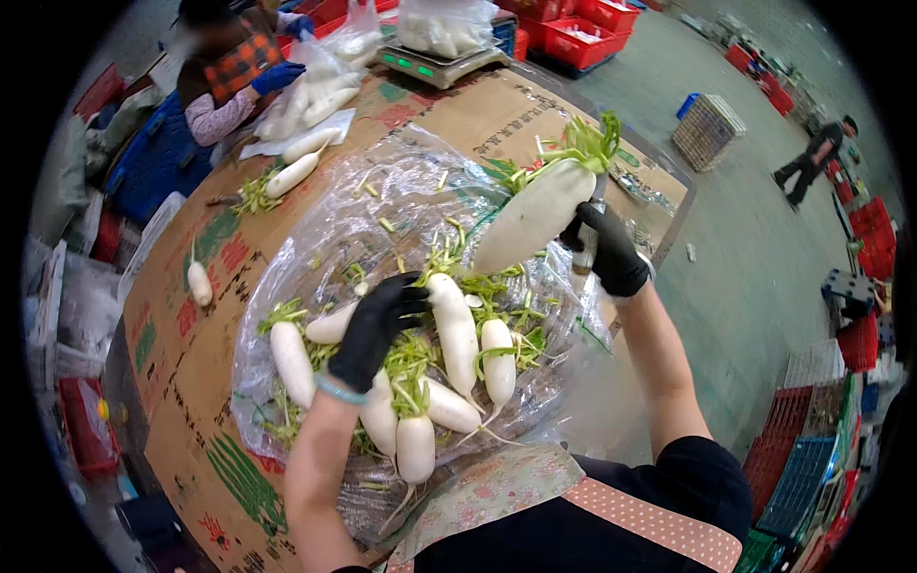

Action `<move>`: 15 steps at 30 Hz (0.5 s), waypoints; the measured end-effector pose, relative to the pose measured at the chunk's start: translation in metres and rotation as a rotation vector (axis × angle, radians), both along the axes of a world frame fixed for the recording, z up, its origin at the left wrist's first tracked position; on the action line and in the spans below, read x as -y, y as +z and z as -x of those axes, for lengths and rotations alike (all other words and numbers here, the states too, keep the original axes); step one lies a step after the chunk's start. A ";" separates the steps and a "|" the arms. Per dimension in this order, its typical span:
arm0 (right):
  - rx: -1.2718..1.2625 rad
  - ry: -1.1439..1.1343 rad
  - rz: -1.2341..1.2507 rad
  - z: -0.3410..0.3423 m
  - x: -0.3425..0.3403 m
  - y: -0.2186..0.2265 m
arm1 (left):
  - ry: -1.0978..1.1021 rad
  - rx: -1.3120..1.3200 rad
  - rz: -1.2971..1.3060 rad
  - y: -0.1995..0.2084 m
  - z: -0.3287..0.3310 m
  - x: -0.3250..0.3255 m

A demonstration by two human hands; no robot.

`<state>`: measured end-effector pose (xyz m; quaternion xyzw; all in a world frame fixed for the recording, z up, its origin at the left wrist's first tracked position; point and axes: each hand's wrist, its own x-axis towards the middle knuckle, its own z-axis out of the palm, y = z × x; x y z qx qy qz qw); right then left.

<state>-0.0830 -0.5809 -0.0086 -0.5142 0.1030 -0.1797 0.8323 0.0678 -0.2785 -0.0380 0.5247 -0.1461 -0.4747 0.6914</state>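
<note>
Currently left hand (378,323) has fingers bent at the leafy top of a white radish (454,331) on plastic sheet (253,368) (can't tell if gripping); right hand (614,254) curled round a narrow object (584,256), beside bigger radish (535,218).

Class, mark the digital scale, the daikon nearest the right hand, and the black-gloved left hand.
Digital scale (445,71): head view, front panel.
Daikon radish (535,218): head view, middle of its white root.
Black-gloved left hand (375,328): head view, back of glove.

left hand (379,327): touching leafy radish (455,334) | right hand (613,253): against larger radish (535,215) | clear plastic (330,212): under trimmings (386,225)
</note>
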 end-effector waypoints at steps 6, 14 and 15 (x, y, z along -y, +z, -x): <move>-0.085 0.254 -0.395 0.002 -0.121 0.023 | -0.121 -0.112 0.254 0.034 0.063 0.025; -0.300 0.280 0.132 0.005 -0.136 0.017 | 0.017 0.320 -0.038 0.054 0.117 -0.033; -0.277 0.192 0.098 0.003 -0.142 0.013 | 0.025 0.381 -0.141 0.050 0.120 -0.037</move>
